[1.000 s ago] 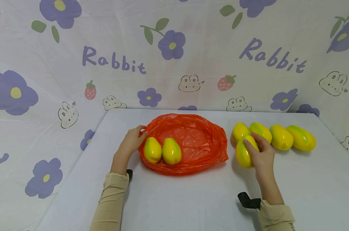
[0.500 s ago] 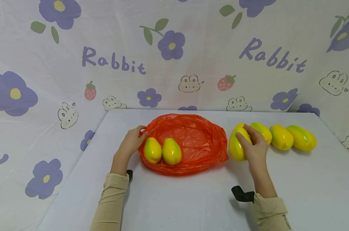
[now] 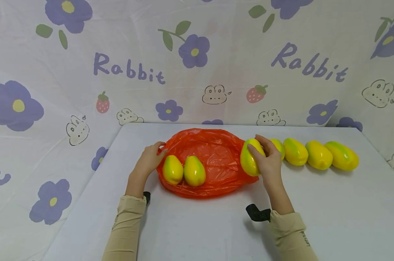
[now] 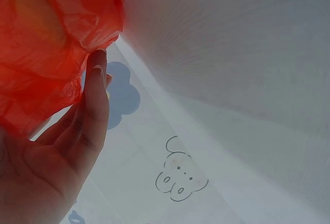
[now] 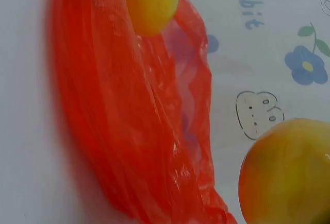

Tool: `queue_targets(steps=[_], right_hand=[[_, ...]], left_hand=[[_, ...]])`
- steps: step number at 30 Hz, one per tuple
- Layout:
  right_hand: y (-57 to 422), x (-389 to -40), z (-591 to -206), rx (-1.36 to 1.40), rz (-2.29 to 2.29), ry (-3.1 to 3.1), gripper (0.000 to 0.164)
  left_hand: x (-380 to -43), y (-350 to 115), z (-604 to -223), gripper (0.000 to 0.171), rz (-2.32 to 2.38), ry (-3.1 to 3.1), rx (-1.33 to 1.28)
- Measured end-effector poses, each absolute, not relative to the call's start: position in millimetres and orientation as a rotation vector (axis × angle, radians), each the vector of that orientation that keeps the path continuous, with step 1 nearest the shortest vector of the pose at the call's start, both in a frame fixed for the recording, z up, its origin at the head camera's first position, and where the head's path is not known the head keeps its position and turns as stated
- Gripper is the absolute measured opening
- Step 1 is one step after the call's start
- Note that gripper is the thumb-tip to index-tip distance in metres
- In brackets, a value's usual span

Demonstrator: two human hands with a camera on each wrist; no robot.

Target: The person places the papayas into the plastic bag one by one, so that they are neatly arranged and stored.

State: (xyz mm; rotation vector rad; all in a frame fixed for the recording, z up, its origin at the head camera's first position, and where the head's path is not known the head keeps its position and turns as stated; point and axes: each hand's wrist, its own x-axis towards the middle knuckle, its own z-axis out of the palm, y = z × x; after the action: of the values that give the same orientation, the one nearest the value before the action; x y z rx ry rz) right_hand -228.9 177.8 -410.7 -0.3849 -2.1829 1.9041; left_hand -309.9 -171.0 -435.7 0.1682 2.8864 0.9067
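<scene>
A red plastic bag (image 3: 219,159) lies spread open on the table, with two glossy yellow-green mangoes (image 3: 173,169) side by side in its left part. My left hand (image 3: 148,159) pinches the bag's left rim. The left wrist view shows its fingers (image 4: 95,100) along the outside of the red plastic; the thumb is mostly hidden there. My right hand (image 3: 270,159) grips another mango (image 3: 252,157) above the bag's right rim. In the right wrist view this held mango (image 5: 289,175) appears at lower right, beside the bag (image 5: 118,105); the hand itself is out of that view.
Several more mangoes (image 3: 319,155) stand in a row at the back right of the white table (image 3: 200,228); the leftmost is partly behind my right hand. A patterned cloth (image 3: 232,47) hangs behind the table and along its sides.
My right hand has carried the gripped mango leftward, from in front of the row to over the bag's right rim. The left hand and the bag have stayed put.
</scene>
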Motion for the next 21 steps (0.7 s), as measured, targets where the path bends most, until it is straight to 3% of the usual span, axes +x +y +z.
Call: queue_targets(steps=[21], right_hand=[[133.4,-240.2,-419.5,-0.299,1.933,-2.262,0.052]], left_hand=[[-308.2,-168.8,-433.1,0.045,0.907,2.894,0.198]])
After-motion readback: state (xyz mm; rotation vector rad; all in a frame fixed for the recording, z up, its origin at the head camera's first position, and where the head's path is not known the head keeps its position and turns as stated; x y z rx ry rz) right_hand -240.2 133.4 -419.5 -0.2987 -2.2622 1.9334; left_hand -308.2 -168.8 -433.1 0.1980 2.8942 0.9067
